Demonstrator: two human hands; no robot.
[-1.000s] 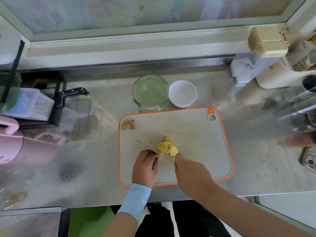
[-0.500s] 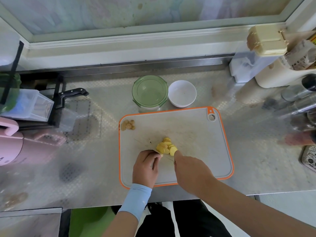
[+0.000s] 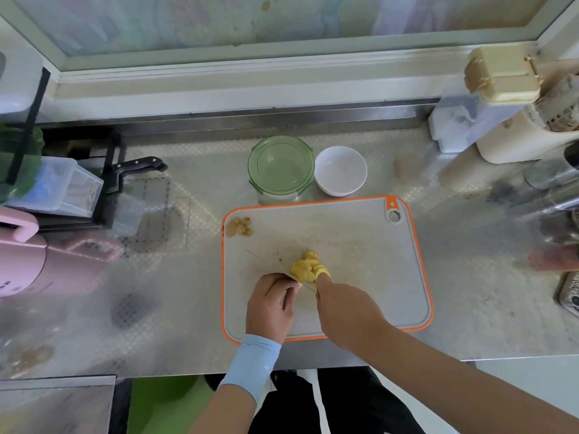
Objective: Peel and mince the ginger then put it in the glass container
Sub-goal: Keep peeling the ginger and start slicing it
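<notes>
Ginger point(image 3: 305, 267): peeled, yellow, in a small heap of slices at mid-board on the cutting board point(image 3: 360, 245), slightly toward its left edge.
Left hand point(image 3: 270, 305): fingers curled, fingertips at the near-left edge of the heap; cannot tell whether it pinches a piece. Pale blue sleeve point(image 3: 250, 360) on the wrist.
Right hand point(image 3: 346, 308): closed round the hidden handle of a knife point(image 3: 308, 286), forefinger stretched out to the heap's near-right side. Only a thin, faint blade line shows between the hands, running toward the board's far-left.
Peel scraps point(image 3: 238, 227): brownish clump at the board's far-left corner.
Glass container point(image 3: 281, 166): green lid on, just beyond the board's far edge; white bowl point(image 3: 340, 170) just beside it on the right.
Surface: patterned steel counter point(image 3: 470, 292), board at its near edge, window sill along the back.
Left edge: rack with a black-handled knife point(image 3: 139, 164), clear tub point(image 3: 53, 189), pink appliance point(image 3: 22, 261).
Far-right corner: beige lidded box point(image 3: 501, 73), blurred.
</notes>
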